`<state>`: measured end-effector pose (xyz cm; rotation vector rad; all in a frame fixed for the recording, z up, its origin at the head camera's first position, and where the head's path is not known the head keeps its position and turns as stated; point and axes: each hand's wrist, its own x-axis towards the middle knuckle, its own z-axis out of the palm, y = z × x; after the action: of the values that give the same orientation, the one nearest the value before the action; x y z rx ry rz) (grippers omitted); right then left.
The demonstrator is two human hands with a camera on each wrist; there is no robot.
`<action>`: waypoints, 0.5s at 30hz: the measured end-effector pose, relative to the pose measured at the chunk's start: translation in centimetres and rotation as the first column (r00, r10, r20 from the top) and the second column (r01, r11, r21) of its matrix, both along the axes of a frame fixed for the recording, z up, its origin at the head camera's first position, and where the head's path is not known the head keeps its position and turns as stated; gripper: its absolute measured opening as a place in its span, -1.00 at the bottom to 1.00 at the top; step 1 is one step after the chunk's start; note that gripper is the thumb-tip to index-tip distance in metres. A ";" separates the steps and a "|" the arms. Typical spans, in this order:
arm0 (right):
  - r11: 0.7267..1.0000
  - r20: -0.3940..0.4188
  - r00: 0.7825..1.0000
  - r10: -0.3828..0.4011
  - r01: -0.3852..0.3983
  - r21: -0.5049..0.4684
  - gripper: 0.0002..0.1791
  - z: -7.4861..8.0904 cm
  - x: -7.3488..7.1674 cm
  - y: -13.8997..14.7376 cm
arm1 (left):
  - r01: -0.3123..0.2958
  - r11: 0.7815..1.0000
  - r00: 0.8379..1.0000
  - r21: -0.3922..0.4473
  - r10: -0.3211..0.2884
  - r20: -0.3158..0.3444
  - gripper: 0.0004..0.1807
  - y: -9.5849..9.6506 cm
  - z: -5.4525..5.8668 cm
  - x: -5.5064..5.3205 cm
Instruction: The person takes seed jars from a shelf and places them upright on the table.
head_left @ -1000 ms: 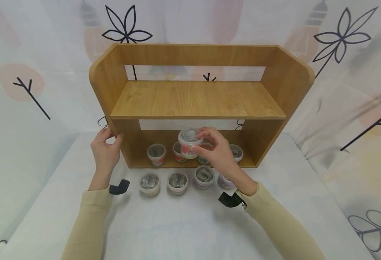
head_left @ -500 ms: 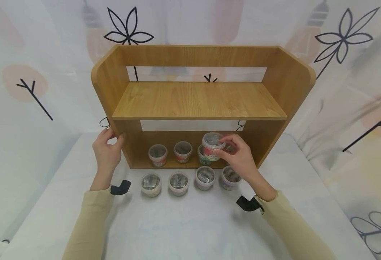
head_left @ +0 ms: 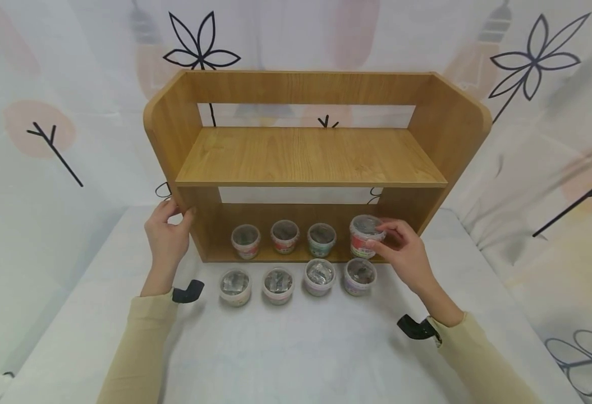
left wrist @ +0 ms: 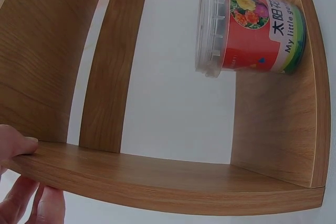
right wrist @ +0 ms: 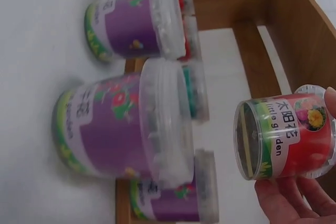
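My left hand (head_left: 166, 238) grips the left side panel of the wooden shelf unit (head_left: 306, 157); the left wrist view has the thumb (left wrist: 16, 142) on one face and fingers behind the panel's edge. In my right hand (head_left: 404, 255) is a clear-lidded plastic tub (head_left: 360, 245) with a red flower label, pinched by thumb and fingers. It is raised at the lower compartment's right end. The right wrist view shows its bottom (right wrist: 249, 140) clear of the board, beside a purple tub (right wrist: 176, 203) on the shelf, which the held tub covers in the head view.
Along the lower board stand two red tubs (head_left: 246, 241) (head_left: 285, 237) and a green one (head_left: 321, 240). In front, on the white cloth (head_left: 275, 353), is a row of several more lidded tubs (head_left: 278, 285). The middle board overhangs the lower compartment.
My right hand has carried the red tub rightward and slightly down, from over the second tub, past the green one, to the compartment's right end. The left hand keeps its grip on the panel.
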<state>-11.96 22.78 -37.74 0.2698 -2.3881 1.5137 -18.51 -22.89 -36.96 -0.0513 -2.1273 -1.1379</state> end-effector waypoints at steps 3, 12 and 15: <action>0.999 0.017 0.999 -0.040 0.039 0.031 -0.60 -0.3 0.4 0.9 | 0.003 1.000 1.000 0.000 -0.003 0.003 -0.64 0.0 0.1 0.0; 0.999 0.018 0.999 -0.049 0.049 -0.009 -0.62 -1.5 1.4 3.9 | 0.009 1.000 1.000 0.011 -0.009 0.019 -0.64 0.1 0.1 0.0; 0.999 0.048 0.998 -0.044 0.044 -0.001 -0.60 -2.2 1.7 4.8 | 0.009 1.000 1.000 0.013 -0.009 0.016 -0.64 0.1 0.2 0.1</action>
<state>-10.27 27.53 -39.94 0.1814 -2.4126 1.5193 -18.45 -22.77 -36.71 -0.0464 -2.1354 -1.1608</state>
